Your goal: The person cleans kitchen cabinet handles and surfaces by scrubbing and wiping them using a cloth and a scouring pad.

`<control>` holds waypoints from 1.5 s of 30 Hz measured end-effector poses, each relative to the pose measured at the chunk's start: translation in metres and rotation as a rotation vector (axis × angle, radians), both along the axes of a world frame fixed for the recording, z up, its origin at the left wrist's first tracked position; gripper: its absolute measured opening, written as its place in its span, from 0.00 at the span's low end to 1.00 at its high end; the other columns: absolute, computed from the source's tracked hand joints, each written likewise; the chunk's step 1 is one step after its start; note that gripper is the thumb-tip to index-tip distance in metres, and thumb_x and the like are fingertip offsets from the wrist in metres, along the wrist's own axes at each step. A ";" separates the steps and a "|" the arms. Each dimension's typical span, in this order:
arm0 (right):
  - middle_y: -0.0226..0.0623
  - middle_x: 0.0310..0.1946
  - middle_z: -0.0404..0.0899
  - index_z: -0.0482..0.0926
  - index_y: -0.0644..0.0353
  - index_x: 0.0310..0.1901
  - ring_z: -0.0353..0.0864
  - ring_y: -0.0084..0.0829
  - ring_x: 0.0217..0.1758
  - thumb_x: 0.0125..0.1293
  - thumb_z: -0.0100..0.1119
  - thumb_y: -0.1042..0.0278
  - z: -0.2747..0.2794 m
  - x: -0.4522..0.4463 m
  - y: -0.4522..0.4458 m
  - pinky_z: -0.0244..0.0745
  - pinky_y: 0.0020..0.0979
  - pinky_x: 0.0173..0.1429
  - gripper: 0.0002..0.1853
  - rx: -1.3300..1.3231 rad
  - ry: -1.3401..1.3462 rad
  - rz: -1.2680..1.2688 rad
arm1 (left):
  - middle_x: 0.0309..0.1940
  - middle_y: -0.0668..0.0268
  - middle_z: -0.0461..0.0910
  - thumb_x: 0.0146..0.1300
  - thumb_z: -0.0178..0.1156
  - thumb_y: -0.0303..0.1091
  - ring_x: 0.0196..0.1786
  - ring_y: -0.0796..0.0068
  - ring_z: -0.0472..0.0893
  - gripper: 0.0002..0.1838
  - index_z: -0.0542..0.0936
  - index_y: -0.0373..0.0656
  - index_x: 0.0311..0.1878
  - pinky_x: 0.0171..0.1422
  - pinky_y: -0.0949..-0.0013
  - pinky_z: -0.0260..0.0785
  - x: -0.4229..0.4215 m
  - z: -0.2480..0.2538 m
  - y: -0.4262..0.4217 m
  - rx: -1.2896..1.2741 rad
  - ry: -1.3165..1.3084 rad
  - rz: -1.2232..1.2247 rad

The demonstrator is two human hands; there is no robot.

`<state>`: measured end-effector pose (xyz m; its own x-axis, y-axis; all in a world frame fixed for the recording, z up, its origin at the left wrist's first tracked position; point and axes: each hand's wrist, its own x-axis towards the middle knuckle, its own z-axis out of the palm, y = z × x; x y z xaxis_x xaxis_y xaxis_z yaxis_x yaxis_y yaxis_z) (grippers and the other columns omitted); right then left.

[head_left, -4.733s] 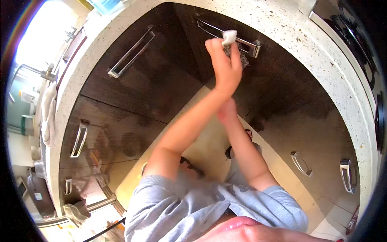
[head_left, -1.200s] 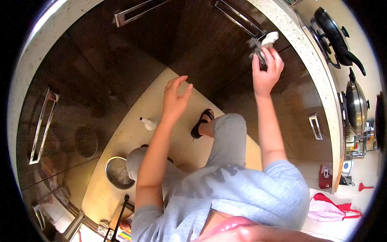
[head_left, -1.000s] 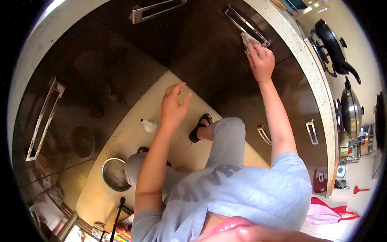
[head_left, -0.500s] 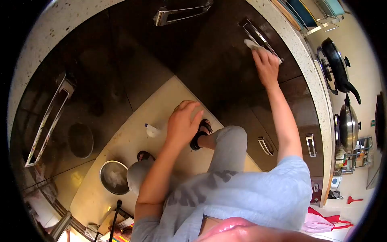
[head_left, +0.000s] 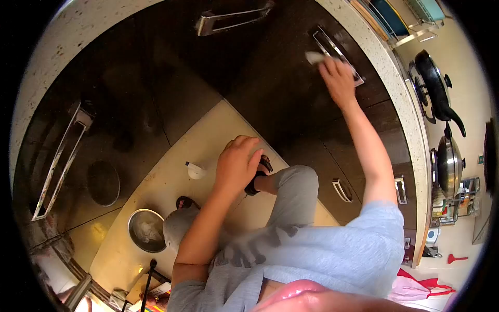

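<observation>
In the head view, the person's right hand (head_left: 339, 78) grips a white rag (head_left: 314, 57), slightly blurred, at the dark cabinet front (head_left: 270, 93), beside a chrome drawer handle (head_left: 338, 50); the view does not show whether the fingers touch the handle. The left hand (head_left: 235, 165) hangs relaxed above the tiled floor (head_left: 171, 179), fingers lightly curled and thumb apart, in front of a black sandal (head_left: 253, 185). Near it stands a white bottle (head_left: 196, 171), and a metal basin (head_left: 147, 210) holding something whitish sits beside the knee.
</observation>
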<state>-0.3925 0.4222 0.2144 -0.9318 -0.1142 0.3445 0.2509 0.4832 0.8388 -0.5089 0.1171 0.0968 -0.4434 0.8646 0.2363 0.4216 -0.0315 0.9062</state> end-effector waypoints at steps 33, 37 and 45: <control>0.40 0.51 0.70 0.71 0.58 0.53 0.69 0.44 0.54 0.58 0.50 0.75 0.038 -0.039 0.003 0.68 0.39 0.55 0.19 -0.279 0.018 0.152 | 0.42 0.57 0.77 0.59 0.56 0.34 0.43 0.60 0.77 0.14 0.76 0.38 0.46 0.47 0.64 0.69 -0.006 -0.002 -0.006 -0.097 0.027 -0.087; 0.40 0.48 0.70 0.72 0.60 0.49 0.70 0.43 0.50 0.56 0.48 0.75 0.024 -0.113 0.025 0.70 0.38 0.49 0.16 -0.357 0.110 -0.050 | 0.42 0.57 0.77 0.59 0.56 0.34 0.44 0.59 0.77 0.14 0.76 0.38 0.46 0.48 0.64 0.69 -0.011 -0.006 -0.006 -0.088 0.062 -0.070; 0.34 0.55 0.67 0.73 0.57 0.51 0.68 0.38 0.57 0.56 0.55 0.72 0.022 0.008 -0.016 0.68 0.36 0.55 0.19 -0.161 0.089 0.037 | 0.43 0.57 0.77 0.59 0.55 0.34 0.46 0.56 0.76 0.13 0.76 0.37 0.45 0.50 0.63 0.68 -0.022 0.001 -0.020 -0.052 0.050 -0.016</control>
<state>-0.3845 0.4060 0.2364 -0.8928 -0.0848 0.4423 0.3003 0.6199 0.7250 -0.5305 0.0974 0.0975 -0.4181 0.8833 0.2121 0.4662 0.0082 0.8846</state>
